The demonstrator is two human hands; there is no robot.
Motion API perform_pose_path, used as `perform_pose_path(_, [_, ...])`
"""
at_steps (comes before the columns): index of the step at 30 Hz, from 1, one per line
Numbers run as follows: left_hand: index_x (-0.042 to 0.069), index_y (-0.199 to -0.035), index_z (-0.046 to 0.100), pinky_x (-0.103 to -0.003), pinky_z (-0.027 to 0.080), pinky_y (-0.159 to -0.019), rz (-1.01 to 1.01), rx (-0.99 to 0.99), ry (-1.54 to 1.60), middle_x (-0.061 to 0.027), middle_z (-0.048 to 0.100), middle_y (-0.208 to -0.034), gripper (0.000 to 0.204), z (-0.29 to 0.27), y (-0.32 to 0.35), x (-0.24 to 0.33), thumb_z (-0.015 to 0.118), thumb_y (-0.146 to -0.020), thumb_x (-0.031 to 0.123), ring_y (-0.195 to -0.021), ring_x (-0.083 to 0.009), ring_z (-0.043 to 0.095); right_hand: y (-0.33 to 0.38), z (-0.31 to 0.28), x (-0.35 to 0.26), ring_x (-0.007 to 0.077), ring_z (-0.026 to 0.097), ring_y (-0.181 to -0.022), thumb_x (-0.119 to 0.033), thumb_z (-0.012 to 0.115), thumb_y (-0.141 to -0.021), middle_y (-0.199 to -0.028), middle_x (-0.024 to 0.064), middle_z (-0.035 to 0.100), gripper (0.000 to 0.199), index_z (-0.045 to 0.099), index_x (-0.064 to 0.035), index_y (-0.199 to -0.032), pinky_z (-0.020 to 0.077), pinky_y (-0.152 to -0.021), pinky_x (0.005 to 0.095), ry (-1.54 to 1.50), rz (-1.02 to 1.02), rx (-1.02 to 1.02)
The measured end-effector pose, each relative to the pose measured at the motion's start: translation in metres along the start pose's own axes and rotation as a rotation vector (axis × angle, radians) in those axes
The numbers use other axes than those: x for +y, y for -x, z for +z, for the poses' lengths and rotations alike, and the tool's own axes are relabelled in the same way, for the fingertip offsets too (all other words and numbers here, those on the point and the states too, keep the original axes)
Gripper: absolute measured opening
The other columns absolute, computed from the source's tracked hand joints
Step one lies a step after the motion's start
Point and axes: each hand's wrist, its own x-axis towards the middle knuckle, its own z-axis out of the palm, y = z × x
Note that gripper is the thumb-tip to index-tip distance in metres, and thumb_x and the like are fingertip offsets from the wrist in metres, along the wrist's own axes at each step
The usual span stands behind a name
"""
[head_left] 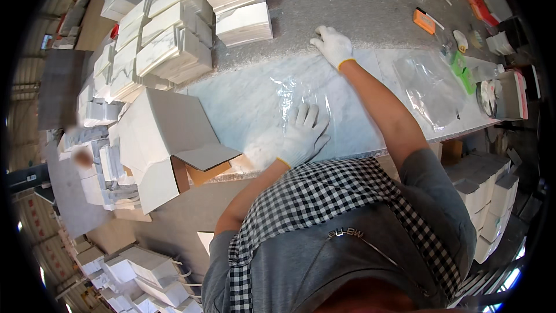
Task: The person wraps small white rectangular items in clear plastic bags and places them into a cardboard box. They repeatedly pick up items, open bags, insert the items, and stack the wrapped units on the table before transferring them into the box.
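A clear plastic bag or film (284, 86) lies on a pale marble slab (231, 95) in front of me. My left hand (304, 136), in a white knit glove, rests on the film near the slab's front edge with its fingers spread. Farther off, my right hand (334, 45), gloved the same way, is at the slab's far edge by the grey tabletop. Its thumb stands apart from its bent fingers, and nothing shows in it. Close to my left arm is a white cardboard box (168, 122) with its flaps open.
Stacks of white veined tiles (243, 23) stand at the back left. More clear plastic bags (428, 90) lie to the right of my right arm. Beyond them are an orange box (424, 21), a green holder (462, 72) and a tape roll (489, 97). White boxes (486, 197) sit below the table.
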Motion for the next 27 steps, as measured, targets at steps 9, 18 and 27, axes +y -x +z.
perform_pose_path(9, [0.014, -0.124, 0.058, -0.051, 0.041, -0.097, 0.0, -0.031, -0.057, -0.0183, 0.051, -0.126, 0.058, -0.002, -0.011, -0.005, 0.073, -0.077, 0.044, -0.117, -0.0373, 0.047, -0.063, -0.043, -0.029, 0.0339, 0.064, -0.111, -0.041, 0.055, -0.096, -0.117, 0.0134, 0.069, 0.039, 0.066, -0.0126, -0.121, 0.0486, -0.095, 0.0437, -0.118, -0.121, 0.001])
perform_pose_path(18, [0.015, -0.118, 0.059, -0.051, 0.043, -0.095, 0.035, -0.059, -0.041, -0.0163, 0.051, -0.125, 0.056, -0.007, -0.013, -0.011, 0.072, -0.075, 0.048, -0.115, -0.0365, 0.048, -0.107, -0.023, -0.114, 0.0357, 0.059, -0.117, -0.053, 0.068, -0.084, -0.122, 0.016, 0.066, 0.068, 0.058, -0.0083, -0.134, 0.0482, -0.097, 0.0452, 0.016, -0.601, -0.028])
perform_pose_path(27, [0.017, -0.12, 0.06, -0.051, 0.043, -0.094, 0.017, -0.012, -0.059, -0.016, 0.052, -0.125, 0.055, 0.004, -0.011, -0.013, 0.071, -0.076, 0.048, -0.116, -0.0377, 0.048, -0.131, 0.001, -0.145, 0.0341, 0.063, -0.114, -0.048, 0.076, -0.072, -0.12, 0.0187, 0.066, 0.073, 0.057, -0.0061, -0.129, 0.0517, -0.092, 0.0451, 0.238, -0.594, -0.261])
